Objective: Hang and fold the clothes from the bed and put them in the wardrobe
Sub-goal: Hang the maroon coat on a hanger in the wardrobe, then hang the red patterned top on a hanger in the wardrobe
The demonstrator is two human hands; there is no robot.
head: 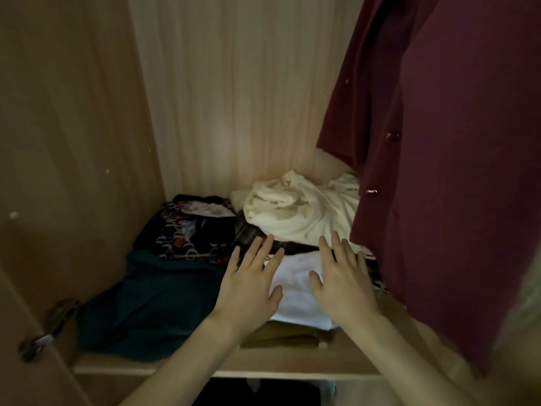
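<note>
I am looking into a wooden wardrobe. A folded white garment [295, 291] lies on the wardrobe shelf [222, 367], on top of an olive-brown folded piece [281, 335]. My left hand [248, 285] lies flat with straight, spread fingers on the white garment's left edge. My right hand [345, 282] lies flat on its right side, fingers also straight. Neither hand grips anything. Behind them sits a crumpled cream cloth [295, 206] over a dark plaid piece [248, 232].
A teal folded garment [146, 306] and a dark patterned garment [187, 230] fill the shelf's left part. A maroon buttoned garment [439, 142] hangs at the right, close to my right arm. The wardrobe door with its metal hinge [49, 329] stands at the left.
</note>
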